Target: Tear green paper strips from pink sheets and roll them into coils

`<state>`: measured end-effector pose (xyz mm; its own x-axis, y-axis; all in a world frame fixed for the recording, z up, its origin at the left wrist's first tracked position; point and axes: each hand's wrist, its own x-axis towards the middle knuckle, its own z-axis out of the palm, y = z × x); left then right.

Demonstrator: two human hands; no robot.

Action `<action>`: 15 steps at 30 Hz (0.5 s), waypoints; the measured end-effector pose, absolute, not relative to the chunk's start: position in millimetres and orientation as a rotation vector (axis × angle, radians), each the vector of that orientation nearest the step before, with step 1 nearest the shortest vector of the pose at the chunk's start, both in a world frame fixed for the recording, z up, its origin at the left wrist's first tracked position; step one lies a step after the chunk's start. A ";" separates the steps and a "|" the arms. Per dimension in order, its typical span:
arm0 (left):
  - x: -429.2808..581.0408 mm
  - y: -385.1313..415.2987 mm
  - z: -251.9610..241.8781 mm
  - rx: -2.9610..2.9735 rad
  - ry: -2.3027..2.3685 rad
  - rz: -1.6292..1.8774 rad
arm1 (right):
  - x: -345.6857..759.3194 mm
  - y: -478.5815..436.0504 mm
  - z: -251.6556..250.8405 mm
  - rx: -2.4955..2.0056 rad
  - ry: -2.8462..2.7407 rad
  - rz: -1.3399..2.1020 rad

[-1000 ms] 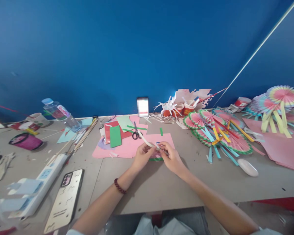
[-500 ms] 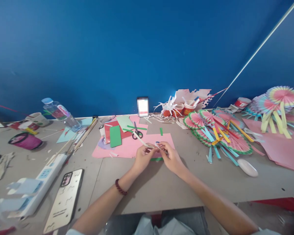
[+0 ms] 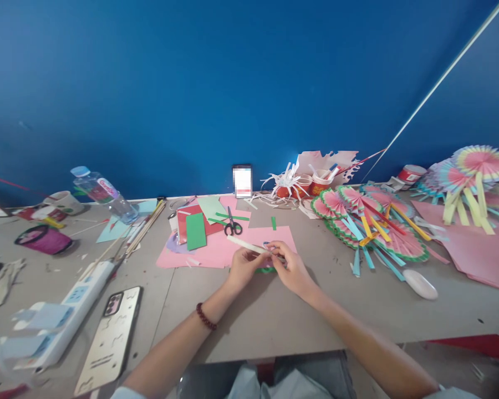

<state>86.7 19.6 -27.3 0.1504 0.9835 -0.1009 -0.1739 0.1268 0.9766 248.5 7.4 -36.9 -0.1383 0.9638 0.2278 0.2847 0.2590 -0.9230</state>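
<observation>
Over the front of a pink paper sheet (image 3: 216, 256), my left hand (image 3: 246, 267) pinches a narrow whitish strip (image 3: 245, 244) that sticks out up and to the left. My right hand (image 3: 289, 267) meets it fingertip to fingertip, closed around the strip's other end, which the fingers mostly hide. Under the hands a bit of green paper (image 3: 266, 270) shows. Beyond them lie black-handled scissors (image 3: 233, 226), thin green strips (image 3: 232, 216), a green card (image 3: 196, 231) and a red packet (image 3: 183, 221).
Fans of pink and green pleated paper (image 3: 399, 238) lie to the right, near a white oval object (image 3: 421, 285). A power strip (image 3: 72, 310), a phone (image 3: 110, 338) and a tilted bottle (image 3: 103, 191) occupy the left. An upright phone (image 3: 243, 182) leans against the blue wall.
The whitish strip's free end has swung slightly down and left, lying flatter. Both hands stay nearly in place, with small finger shifts.
</observation>
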 end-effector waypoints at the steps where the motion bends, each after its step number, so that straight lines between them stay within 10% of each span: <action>1: 86.4 19.7 -27.9 1.051 1.021 1.100 | 248.3 7.5 -36.8 -1.181 -1.612 0.938; 15: 93.8 15.9 -30.6 1.093 1.014 1.205 | 246.9 7.5 -29.1 -1.186 -1.565 0.911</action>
